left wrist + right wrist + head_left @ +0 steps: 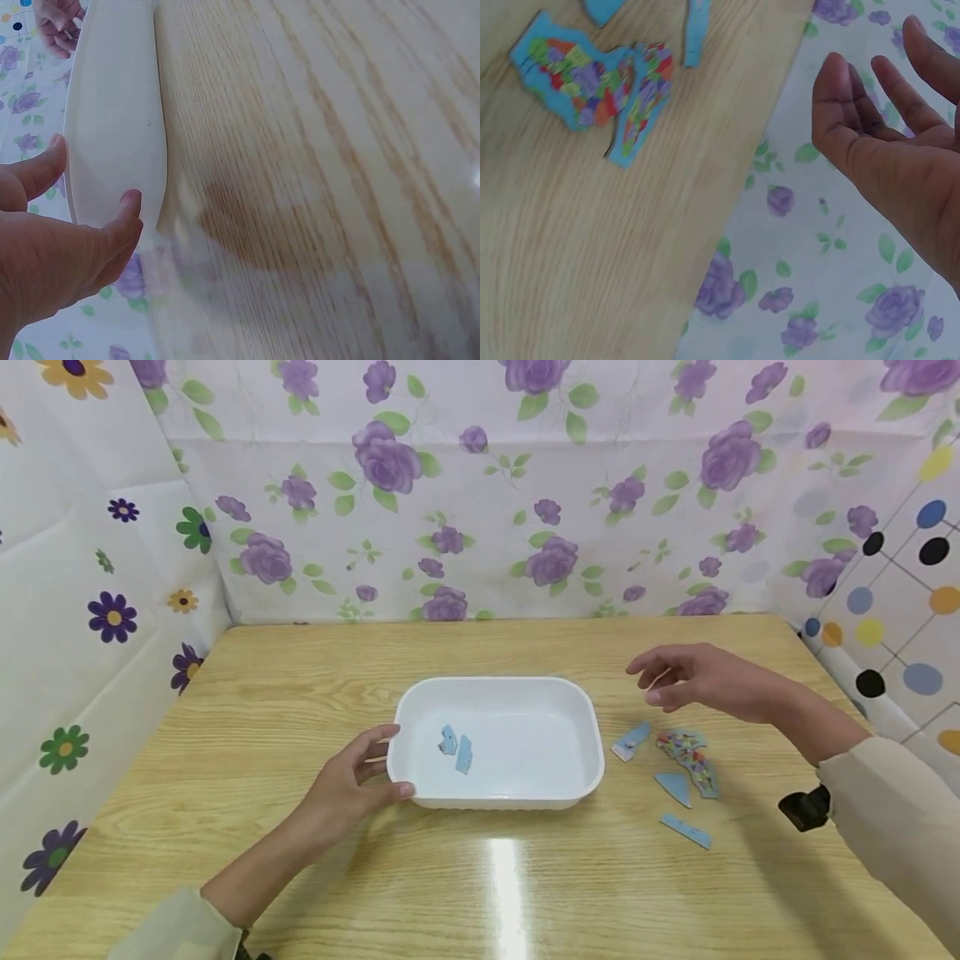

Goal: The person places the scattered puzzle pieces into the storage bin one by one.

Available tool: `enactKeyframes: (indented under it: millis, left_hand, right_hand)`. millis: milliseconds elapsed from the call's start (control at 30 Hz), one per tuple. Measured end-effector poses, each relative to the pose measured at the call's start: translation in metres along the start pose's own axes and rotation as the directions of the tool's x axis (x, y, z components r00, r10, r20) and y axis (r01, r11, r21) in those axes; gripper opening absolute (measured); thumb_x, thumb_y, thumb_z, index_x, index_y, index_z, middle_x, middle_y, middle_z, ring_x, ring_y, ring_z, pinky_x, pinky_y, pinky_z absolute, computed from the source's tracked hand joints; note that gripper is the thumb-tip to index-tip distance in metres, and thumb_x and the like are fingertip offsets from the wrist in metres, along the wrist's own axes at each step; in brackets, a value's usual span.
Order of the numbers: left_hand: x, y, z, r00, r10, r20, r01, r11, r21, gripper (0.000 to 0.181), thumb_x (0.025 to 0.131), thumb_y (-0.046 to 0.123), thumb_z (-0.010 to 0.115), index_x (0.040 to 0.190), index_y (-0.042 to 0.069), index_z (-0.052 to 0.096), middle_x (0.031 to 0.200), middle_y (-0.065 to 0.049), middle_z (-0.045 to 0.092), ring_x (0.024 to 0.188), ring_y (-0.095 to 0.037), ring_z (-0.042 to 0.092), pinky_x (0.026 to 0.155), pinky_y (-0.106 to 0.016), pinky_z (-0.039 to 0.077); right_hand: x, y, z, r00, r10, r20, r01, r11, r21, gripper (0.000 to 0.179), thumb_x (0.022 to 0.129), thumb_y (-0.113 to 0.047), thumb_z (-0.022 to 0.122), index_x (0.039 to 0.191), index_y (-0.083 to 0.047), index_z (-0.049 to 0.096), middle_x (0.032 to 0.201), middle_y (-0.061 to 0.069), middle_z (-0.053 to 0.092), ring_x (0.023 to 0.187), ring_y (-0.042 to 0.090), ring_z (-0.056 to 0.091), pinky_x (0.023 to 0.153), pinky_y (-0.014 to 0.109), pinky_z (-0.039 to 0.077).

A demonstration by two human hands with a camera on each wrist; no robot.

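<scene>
A white plastic tray [536,752] stands mid-table. My left hand [341,789] holds its left end, thumb on the near rim and fingers around the side; the left wrist view shows them against the tray's outer wall [112,112]. Inside lie two small light-blue puzzle pieces [464,754]. My right hand [705,681] hovers right of the tray with fingers loosely bent and nothing between them. Below it on the table are a blue strip-like piece [632,740], multicoloured blue-edged pieces [577,79], a blue triangular piece [674,788] and a thin blue strip [686,831].
The wood-grain table [300,693] is bordered behind by a purple-flowered cloth [450,527]. Another flowered sheet [97,677] hangs at the left, and a dotted one [900,602] at the right. Light glares on the tabletop in front of the tray.
</scene>
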State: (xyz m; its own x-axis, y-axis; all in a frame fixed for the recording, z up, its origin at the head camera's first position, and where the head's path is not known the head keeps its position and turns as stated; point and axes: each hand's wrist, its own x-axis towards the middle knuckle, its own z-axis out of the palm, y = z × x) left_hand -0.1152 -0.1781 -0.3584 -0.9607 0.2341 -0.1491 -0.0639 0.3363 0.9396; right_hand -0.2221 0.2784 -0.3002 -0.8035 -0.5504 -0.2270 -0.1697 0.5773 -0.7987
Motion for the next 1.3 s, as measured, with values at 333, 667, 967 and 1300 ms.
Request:
enactKeyframes:
  millis: [333, 667, 967, 1300]
  left_hand:
    - [0.000, 0.001, 0.001, 1.000, -0.008, -0.016, 0.008, 1.000, 0.011, 0.078, 0.082, 0.023, 0.078, 0.147, 0.015, 0.034, 0.138, -0.015, 0.047, 0.131, -0.032, 0.045, 0.095, -0.035, 0.051]
    - [0.000, 0.001, 0.000, 1.000, -0.003, -0.007, 0.003, 1.000, 0.002, 0.079, 0.082, 0.023, 0.077, 0.147, 0.015, 0.033, 0.139, -0.015, 0.046, 0.131, -0.032, 0.045, 0.095, -0.035, 0.050]
    - [0.000, 0.000, 0.000, 1.000, -0.008, -0.003, 0.008, 1.000, 0.010, 0.078, 0.083, 0.023, 0.077, 0.148, 0.016, 0.032, 0.139, -0.014, 0.045, 0.131, -0.032, 0.045, 0.096, -0.038, 0.050]
    - [0.000, 0.000, 0.000, 1.000, -0.014, 0.001, 0.014, 1.000, -0.003, 0.081, 0.082, 0.024, 0.078, 0.148, 0.015, 0.032, 0.140, -0.014, 0.044, 0.132, -0.032, 0.044, 0.096, -0.037, 0.050]
  right_hand:
    - [-0.023, 0.031, 0.000, 0.995, 0.092, 0.031, -0.091, 0.995, -0.037, 0.055, 0.093, -0.026, 0.066, 0.138, -0.004, 0.045, 0.132, 0.023, 0.048, 0.116, 0.033, 0.052, 0.086, 0.036, 0.053]
    - [-0.045, 0.061, 0.001, 0.996, 0.089, -0.015, -0.090, 0.990, -0.110, 0.056, 0.089, -0.025, 0.070, 0.137, -0.006, 0.047, 0.128, 0.019, 0.051, 0.113, 0.034, 0.053, 0.080, 0.034, 0.052]
    - [-0.061, 0.076, 0.005, 0.995, 0.100, -0.004, -0.100, 0.992, -0.082, 0.057, 0.089, -0.023, 0.069, 0.138, -0.006, 0.045, 0.122, 0.018, 0.052, 0.109, 0.031, 0.053, 0.079, 0.029, 0.053]
    - [-0.070, 0.084, 0.008, 0.997, 0.080, 0.008, -0.079, 0.995, -0.054, 0.060, 0.089, -0.020, 0.070, 0.140, -0.004, 0.043, 0.123, 0.021, 0.052, 0.107, 0.026, 0.056, 0.079, 0.028, 0.053]
